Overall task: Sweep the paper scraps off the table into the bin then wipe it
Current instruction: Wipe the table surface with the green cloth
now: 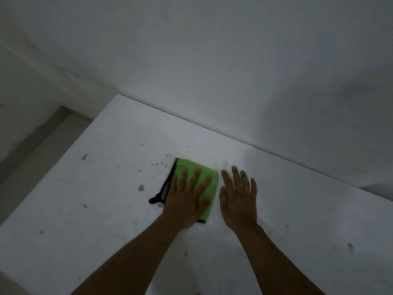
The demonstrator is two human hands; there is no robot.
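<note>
A folded bright green cloth point(192, 167) with a black edge lies flat on the white table point(106, 209). My left hand point(187, 199) presses down on the cloth with straight, spread fingers. Just to the cloth's right, my right hand point(239, 196) rests flat on the bare table, fingers straight, holding nothing. A small pale scrap point(141, 187) sits left of the cloth, and tiny specks point(158, 164) lie near the cloth's far left corner. The picture is dim and blurred. No bin is in view.
The table's far edge meets a white wall point(234, 71). Its left edge drops to a grey floor strip point(32, 150). Small dark marks point(84, 156) dot the tabletop on the left, and one mark point(350, 247) lies at the right.
</note>
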